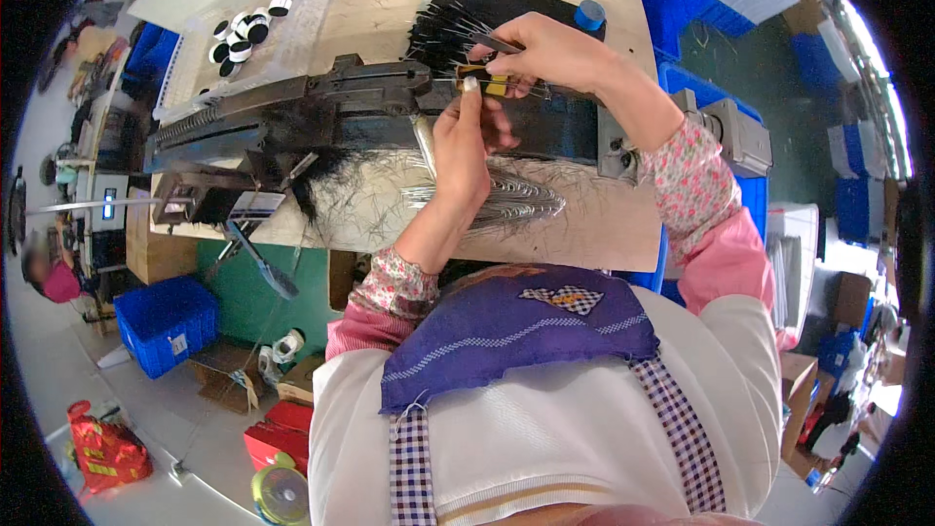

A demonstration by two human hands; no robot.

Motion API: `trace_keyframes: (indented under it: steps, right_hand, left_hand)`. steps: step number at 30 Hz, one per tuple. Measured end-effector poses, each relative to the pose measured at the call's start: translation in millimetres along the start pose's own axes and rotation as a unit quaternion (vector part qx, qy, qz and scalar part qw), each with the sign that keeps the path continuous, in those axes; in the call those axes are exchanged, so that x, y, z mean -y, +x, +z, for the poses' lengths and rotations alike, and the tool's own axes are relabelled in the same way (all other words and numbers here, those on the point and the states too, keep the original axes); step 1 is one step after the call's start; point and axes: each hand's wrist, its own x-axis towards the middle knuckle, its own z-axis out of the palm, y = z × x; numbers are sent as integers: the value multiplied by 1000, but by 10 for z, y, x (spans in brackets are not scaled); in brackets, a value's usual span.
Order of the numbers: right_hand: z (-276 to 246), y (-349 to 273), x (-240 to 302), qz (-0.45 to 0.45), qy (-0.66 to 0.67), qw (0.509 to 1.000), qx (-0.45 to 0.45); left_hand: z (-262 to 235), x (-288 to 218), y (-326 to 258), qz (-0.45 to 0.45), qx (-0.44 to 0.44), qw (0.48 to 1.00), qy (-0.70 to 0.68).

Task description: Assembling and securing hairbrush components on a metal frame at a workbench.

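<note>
Both of my hands meet at a dark metal bench machine (pixel 365 97). My left hand (pixel 464 151) is closed, its thumb pressing on a small black-and-yellow block (pixel 497 85) at the machine. Just above, my right hand (pixel 550 51) bends over the same block. Between its thumb and fingers it pinches a dark, flat, narrow piece (pixel 497 43), whose kind I cannot make out. Thin wires (pixel 453 24) fan out beside those fingers over a black bristle-like mat (pixel 477 0). A bundle of bent silver wires (pixel 526 203) lies on the bench below my left wrist.
A clear plastic tray (pixel 297 44) holds several white-and-black round caps (pixel 239 37). Near the back right sits a blue cap (pixel 589 15). Loose black bristles (pixel 355 190) litter the wooden bench (pixel 614 234). Blue-handled pliers (pixel 263 263) jut past its front edge; a grey motor box (pixel 740 136) stands right.
</note>
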Motion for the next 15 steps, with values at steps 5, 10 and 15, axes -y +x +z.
trace_keyframes:
  steps: [5,10,15]
  right_hand:
    - [-74,67,-26,59,6,997,50]
    - [-98,-135,108,-91,-381,904,-170]
    - [436,-377,102,-257,-358,874,-205]
  left_hand:
    - [115,45,77,2,120,981,-150]
    - [30,-215,24,-73,94,907,-403]
    - [25,-243,-57,-93,86,886,-446]
